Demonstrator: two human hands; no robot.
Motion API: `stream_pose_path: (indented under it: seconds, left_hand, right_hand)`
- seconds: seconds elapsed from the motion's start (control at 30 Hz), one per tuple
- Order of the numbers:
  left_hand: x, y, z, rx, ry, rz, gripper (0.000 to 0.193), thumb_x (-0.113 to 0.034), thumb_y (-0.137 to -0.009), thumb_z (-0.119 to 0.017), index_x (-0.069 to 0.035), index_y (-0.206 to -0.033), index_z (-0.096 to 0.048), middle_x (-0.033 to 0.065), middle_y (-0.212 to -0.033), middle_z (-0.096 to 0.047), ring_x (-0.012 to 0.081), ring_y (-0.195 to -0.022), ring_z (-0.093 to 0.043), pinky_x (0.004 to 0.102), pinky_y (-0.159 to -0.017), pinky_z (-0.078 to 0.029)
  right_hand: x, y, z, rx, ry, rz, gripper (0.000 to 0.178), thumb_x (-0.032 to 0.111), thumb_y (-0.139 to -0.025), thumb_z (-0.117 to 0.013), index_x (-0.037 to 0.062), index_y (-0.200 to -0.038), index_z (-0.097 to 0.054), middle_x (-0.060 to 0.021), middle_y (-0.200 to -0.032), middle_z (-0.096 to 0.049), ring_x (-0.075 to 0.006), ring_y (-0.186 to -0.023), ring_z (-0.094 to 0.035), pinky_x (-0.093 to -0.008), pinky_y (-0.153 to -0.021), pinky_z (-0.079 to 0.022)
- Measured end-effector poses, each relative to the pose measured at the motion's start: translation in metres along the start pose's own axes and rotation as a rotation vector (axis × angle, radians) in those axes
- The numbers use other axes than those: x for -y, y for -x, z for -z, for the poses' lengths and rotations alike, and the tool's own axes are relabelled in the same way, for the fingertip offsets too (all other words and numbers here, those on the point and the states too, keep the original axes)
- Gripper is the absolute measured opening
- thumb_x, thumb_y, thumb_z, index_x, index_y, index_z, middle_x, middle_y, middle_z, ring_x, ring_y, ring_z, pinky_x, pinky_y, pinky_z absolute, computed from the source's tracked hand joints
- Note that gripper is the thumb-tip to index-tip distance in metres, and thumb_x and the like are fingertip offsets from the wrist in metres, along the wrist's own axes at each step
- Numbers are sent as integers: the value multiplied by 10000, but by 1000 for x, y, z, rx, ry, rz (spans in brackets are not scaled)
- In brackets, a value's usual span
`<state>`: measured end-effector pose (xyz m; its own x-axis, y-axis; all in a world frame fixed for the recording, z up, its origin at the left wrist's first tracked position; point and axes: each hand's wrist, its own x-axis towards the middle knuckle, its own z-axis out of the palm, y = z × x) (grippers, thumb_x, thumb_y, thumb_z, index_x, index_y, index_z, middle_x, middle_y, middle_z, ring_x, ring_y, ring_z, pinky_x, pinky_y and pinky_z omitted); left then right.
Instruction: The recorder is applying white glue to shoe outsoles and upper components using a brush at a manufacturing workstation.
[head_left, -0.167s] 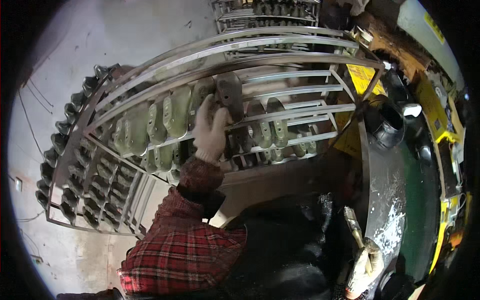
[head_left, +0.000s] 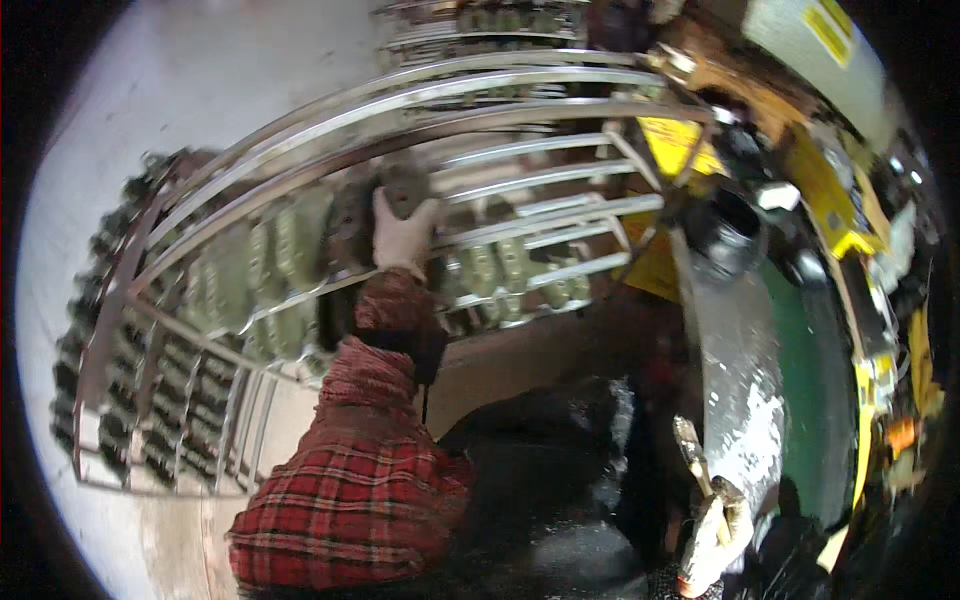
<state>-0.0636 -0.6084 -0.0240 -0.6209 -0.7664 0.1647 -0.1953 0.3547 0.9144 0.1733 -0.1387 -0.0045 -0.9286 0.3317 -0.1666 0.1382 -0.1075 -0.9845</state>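
My left hand (head_left: 403, 235), in a pale glove, reaches up to the metal rack (head_left: 560, 180). Its thumb and fingers straddle the lower part of a dark sole-shaped piece (head_left: 405, 187), one on either side; motion blurs the contact. More such pieces, olive green (head_left: 300, 240), stand in a row to the left on the same tier. Low on the right, my right hand (head_left: 722, 530), also gloved, is closed round the handle of a flat brush (head_left: 692, 447). The brush head points up and away, beside the worktop (head_left: 735, 350) smeared with white.
A black round pot (head_left: 722, 235) stands at the worktop's far end. Green belt-like surface (head_left: 815, 400) runs along its right side, with yellow boxes (head_left: 835, 190) beyond. Side racks of dark pieces (head_left: 110, 300) stand at far left; another rack (head_left: 490, 25) rises behind.
The whole view has shifted, moving the scene leftward. My left hand has moved right and up against the rack, onto the dark piece. My right hand still holds the brush.
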Motion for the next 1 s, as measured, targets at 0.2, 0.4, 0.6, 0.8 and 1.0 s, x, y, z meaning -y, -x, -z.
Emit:
stream_pose_path:
  seconds: [0.2,0.4,0.6,0.8,1.0]
  left_hand:
    - [-12,43,-28,645,1050,246,374,-217,-876,-561,-13,-1190,-567,128,-1108,-645,248,-961,-636,375,-834,-520]
    - [-62,141,-97,1600,1040,384,728,-496,-887,-463,120,-1275,-448,259,-1067,-614,308,-880,-643,392,-628,-568]
    - [-111,267,-136,1876,873,895,774,-483,-887,-497,130,-1330,-331,368,-1100,-554,466,-910,-623,473,-673,-592]
    - [-67,298,-123,1716,628,1244,636,-466,-929,-465,47,-1302,-434,298,-1091,-589,420,-883,-631,482,-752,-575]
    - [-6,273,-139,1976,370,1647,917,-755,-811,-414,104,-1126,-481,219,-788,-615,330,-540,-629,416,-480,-575]
  right_hand:
    - [-22,58,48,-564,320,212,209,105,-915,-575,-22,-1072,-627,-60,-822,-631,-71,-714,-531,-211,-668,-430]
    - [31,149,153,-1539,686,408,401,45,-901,-528,-10,-1298,-517,-167,-1132,-618,-236,-1039,-596,-343,-907,-472]
    - [36,205,207,-1512,806,-48,211,258,-905,-615,83,-1011,-665,-42,-833,-659,-191,-698,-613,-283,-641,-477]
    - [16,229,202,-1483,665,81,277,304,-908,-630,31,-864,-647,-11,-727,-603,-76,-642,-532,-250,-589,-431]
    - [38,207,136,-1426,482,424,204,170,-936,-580,-15,-892,-655,-39,-797,-632,-81,-682,-563,-192,-606,-438]
